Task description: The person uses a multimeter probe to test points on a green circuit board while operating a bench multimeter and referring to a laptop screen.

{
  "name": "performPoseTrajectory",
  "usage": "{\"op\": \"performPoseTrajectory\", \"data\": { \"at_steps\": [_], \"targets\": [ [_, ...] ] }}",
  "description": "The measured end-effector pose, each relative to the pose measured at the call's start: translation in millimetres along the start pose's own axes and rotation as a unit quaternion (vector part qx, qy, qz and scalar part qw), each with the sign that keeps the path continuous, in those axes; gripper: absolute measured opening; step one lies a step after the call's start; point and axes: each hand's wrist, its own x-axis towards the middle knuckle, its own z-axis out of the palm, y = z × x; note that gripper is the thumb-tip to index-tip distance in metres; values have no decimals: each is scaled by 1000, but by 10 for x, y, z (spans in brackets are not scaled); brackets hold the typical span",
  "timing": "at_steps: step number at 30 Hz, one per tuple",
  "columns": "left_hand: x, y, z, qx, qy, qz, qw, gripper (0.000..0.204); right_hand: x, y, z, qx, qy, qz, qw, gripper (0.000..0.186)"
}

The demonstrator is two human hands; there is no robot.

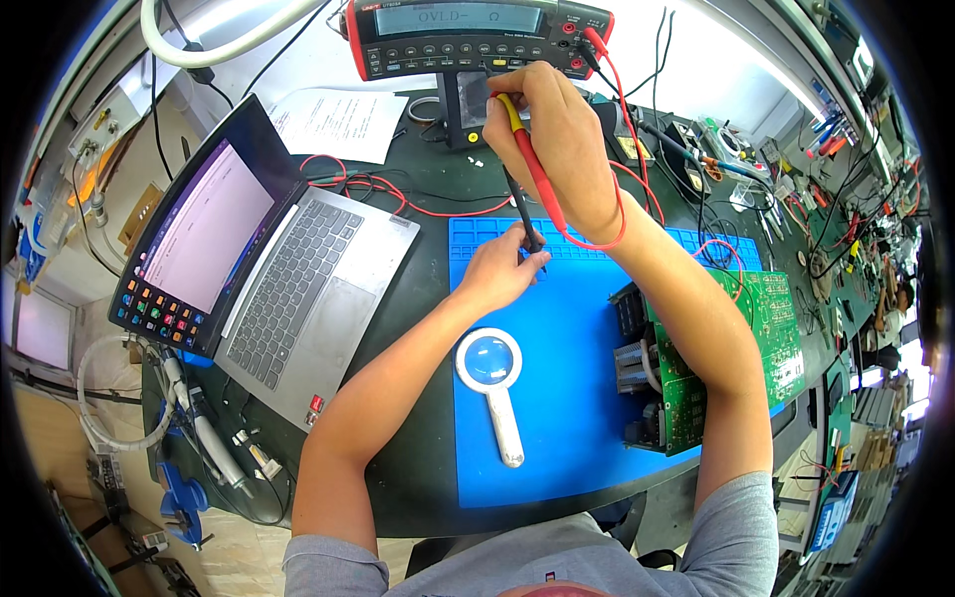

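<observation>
My right hand (pixel 562 149) is raised in front of the bench multimeter (pixel 460 40), closed around a red and yellow test probe (pixel 540 181). The probe's upper end is close to the meter's lower row of buttons; I cannot tell whether it touches them. Lower and to the left, my left hand (pixel 497 271) pinches a black test probe (pixel 521 207) over the far edge of the blue work mat (pixel 567 398). A white-handled magnifying glass (pixel 504 428) lies on the mat, nearer to me. Beneath my right forearm rests a green circuit board (pixel 766 323), partly hidden by the arm.
An open laptop (pixel 298 289) stands at the left, with printed paper (pixel 343 121) behind it. Red and black leads (pixel 448 211) trail across the dark table. Tools and loose parts (pixel 736 149) crowd the far right. A white hose (pixel 229 45) arches above the upper left.
</observation>
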Motion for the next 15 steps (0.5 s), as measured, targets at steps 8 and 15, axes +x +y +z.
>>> {"op": "performPoseTrajectory", "data": {
  "at_steps": [8, 15],
  "targets": [
    [3, -1, 4, -1, 0, -1, 1000, 26, 2, -8, -10, -1, -2, 3, 1000, 19],
    [2, 1, 5, -1, 0, -4, 1000, 26, -1, 1, -5, -1, -1, 1, 1000, 19]
  ]
}}
